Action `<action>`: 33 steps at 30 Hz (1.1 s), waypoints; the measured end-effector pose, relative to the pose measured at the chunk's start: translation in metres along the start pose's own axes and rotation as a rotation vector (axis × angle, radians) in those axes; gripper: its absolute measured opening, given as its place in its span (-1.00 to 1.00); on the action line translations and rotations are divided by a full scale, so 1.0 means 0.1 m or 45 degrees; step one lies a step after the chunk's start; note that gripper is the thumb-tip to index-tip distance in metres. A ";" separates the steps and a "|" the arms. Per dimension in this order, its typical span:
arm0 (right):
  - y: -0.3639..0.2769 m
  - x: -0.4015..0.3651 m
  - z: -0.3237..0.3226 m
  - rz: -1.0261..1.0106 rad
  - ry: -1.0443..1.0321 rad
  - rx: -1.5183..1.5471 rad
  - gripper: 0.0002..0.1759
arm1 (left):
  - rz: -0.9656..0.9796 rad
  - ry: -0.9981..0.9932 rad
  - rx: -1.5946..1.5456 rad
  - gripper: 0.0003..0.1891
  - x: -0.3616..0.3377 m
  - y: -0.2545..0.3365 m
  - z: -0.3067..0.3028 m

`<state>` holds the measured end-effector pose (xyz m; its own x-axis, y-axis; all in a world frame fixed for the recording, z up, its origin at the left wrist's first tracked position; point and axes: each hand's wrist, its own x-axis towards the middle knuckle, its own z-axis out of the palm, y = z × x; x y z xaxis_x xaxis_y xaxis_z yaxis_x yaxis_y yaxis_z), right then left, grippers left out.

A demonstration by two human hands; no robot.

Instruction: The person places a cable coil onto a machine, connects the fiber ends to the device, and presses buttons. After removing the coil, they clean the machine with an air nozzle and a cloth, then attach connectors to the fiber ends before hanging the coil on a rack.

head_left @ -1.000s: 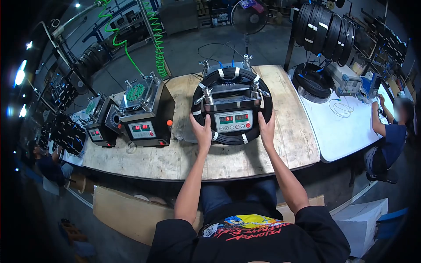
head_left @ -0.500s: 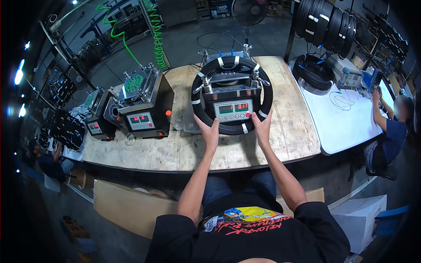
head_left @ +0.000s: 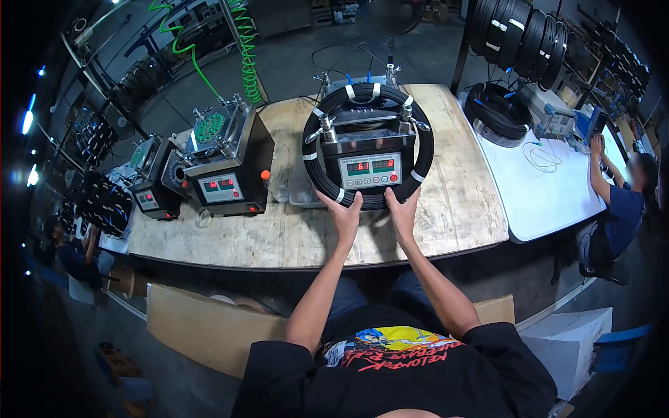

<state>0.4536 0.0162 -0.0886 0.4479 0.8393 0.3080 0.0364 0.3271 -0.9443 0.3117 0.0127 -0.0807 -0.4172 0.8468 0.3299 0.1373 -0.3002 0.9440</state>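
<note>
Green spiral hose (head_left: 249,78) at upper left, co-worker (head_left: 622,217) beside white table (head_left: 547,205) at right.

From where I stand, the black cable coil (head_left: 424,148) hides part of the left hand (head_left: 344,217), part of the right hand (head_left: 403,214) and the lower front of the nearest machine (head_left: 369,170). The leftmost machine's (head_left: 166,187) readout (head_left: 147,200) is too small to read (squinting won't help). A coiled green hose (head_left: 248,67) is cut off above.

Two hands of yours here, bare left hand (head_left: 343,212) and bare right hand (head_left: 403,212)! You've one ring-shaped black cable coil (head_left: 426,139), three black box-shaped machines with red digits (head_left: 244,167), one pale wooden table (head_left: 453,209), and two co-workers (head_left: 624,198), one left, one right.
</note>
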 end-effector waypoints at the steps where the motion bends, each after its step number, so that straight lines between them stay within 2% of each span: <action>1: 0.05 0.01 -0.01 0.029 0.003 -0.012 -0.09 | -0.030 -0.009 0.021 0.29 0.01 0.00 -0.02; 4: 0.10 0.03 -0.04 0.043 0.018 -0.120 -0.20 | -0.060 -0.010 0.078 0.30 0.03 -0.01 -0.04; 6: 0.08 0.05 -0.07 -0.048 0.026 -0.282 -0.28 | -0.066 -0.004 0.086 0.29 0.04 0.00 -0.07; 12: -0.22 0.17 -0.21 0.117 -0.076 -0.160 -0.28 | -0.078 -0.061 0.072 0.19 0.16 0.01 -0.18; 20: -0.24 0.34 -0.33 0.052 -0.152 -0.238 -0.35 | -0.140 -0.195 -0.093 0.11 0.26 0.16 -0.29; 23: -0.32 0.32 -0.32 0.119 -0.158 -0.210 -0.36 | -0.001 -0.166 0.002 0.12 0.29 -0.04 -0.29; 26: -0.24 0.39 -0.37 0.115 -0.184 -0.203 -0.42 | -0.116 -0.164 0.161 0.16 0.34 -0.05 -0.38; 29: -0.34 0.54 -0.42 0.216 -0.230 -0.126 -0.45 | -0.116 -0.172 0.095 0.07 0.53 0.04 -0.44; 30: -0.45 0.55 -0.38 0.142 -0.186 -0.065 -0.45 | -0.135 -0.181 0.060 0.04 0.61 0.07 -0.45; 32: -0.44 0.69 -0.36 -0.003 -0.169 -0.077 -0.44 | -0.078 -0.184 0.044 -0.24 0.71 0.22 -0.45; 33: -0.43 0.76 -0.36 0.037 -0.153 -0.051 -0.44 | -0.053 -0.168 0.041 -0.33 0.76 0.26 -0.45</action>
<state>0.5185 0.0500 -0.0292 0.3391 0.8949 0.2902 0.0618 0.2866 -0.9561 0.2431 0.0499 -0.0313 -0.3020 0.9091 0.2868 0.1518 -0.2512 0.9560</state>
